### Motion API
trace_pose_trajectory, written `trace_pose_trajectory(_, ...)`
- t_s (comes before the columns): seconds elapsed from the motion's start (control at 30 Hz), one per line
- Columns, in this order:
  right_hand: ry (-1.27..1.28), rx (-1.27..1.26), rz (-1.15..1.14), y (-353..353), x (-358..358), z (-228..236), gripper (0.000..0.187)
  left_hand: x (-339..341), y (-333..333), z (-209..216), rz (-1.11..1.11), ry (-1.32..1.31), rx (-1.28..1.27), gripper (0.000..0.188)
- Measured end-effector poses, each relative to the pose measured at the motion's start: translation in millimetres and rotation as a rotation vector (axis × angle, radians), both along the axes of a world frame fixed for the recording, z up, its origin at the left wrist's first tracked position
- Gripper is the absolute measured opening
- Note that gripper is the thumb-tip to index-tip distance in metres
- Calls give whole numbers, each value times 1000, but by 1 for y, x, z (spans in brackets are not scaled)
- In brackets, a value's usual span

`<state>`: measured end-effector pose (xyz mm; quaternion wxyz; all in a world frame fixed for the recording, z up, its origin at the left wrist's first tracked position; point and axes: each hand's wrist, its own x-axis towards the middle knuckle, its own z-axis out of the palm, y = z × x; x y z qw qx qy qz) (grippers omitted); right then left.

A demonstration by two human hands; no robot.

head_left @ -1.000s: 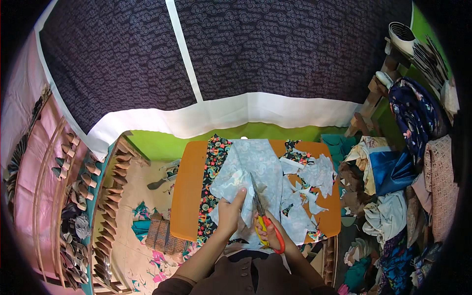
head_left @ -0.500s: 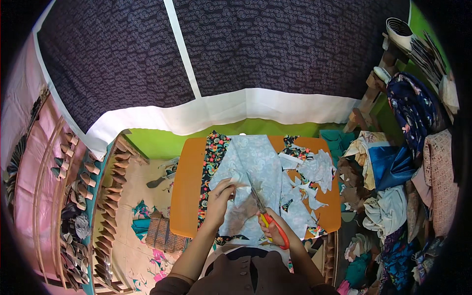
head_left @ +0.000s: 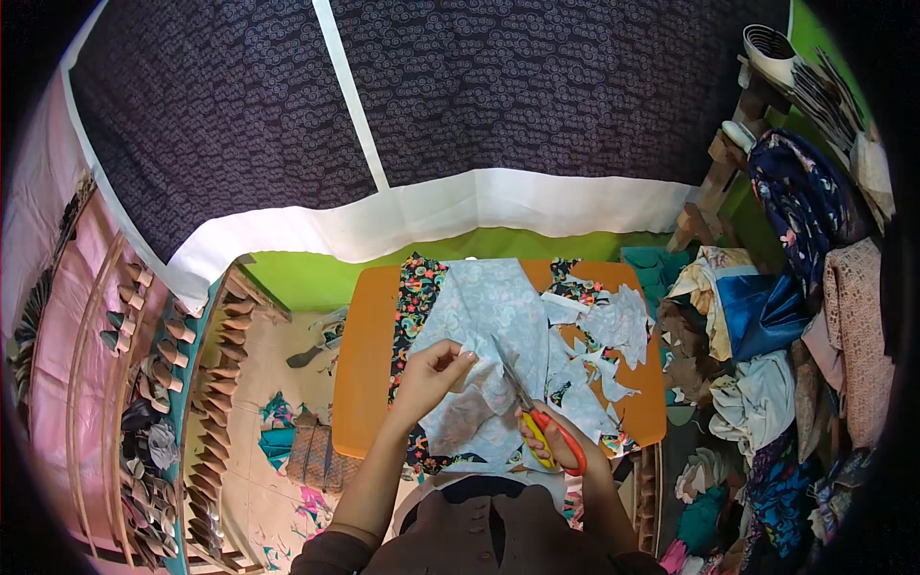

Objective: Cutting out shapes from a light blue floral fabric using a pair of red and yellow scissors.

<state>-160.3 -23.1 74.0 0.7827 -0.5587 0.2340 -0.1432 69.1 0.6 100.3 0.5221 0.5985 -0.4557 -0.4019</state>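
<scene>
A pair of scissors (head_left: 518,385) with red and yellow handles is in my right hand (head_left: 548,439), fingers through and around the grips. Its blades point up and to the left over a pale blue cloth (head_left: 522,316). My left hand (head_left: 431,377) pinches a small pale piece of cloth (head_left: 479,369) beside the scissors, thumb and fingers pressed together. Underneath lies a black floral fabric (head_left: 407,331), showing along the left side and the near edge. Whether the pinched piece is joined to the larger cloth, I cannot tell.
Several cut scraps (head_left: 613,326) cover the right part of the orange table (head_left: 359,383). Heaped fabrics (head_left: 757,393) stand to the right. At the left, racks hold rows of wooden shoe forms (head_left: 218,393). A brown patterned bag (head_left: 321,455) sits on the floor beside the table.
My right hand has drawn the scissors to the right, away from my left hand. My left hand has shifted slightly, still pinching the cloth.
</scene>
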Motion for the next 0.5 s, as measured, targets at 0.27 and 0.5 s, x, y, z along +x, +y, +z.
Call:
trace_pose_trajectory(0.27, -107, 151, -25, 6, -1, -13, 76, -11, 3, -13, 1, -30, 13, 14)
trace_pose_trajectory(0.5, -128, 147, 1, 12, 8, -21, 77, -20, 7, -15, 75, 55, 38, 18)
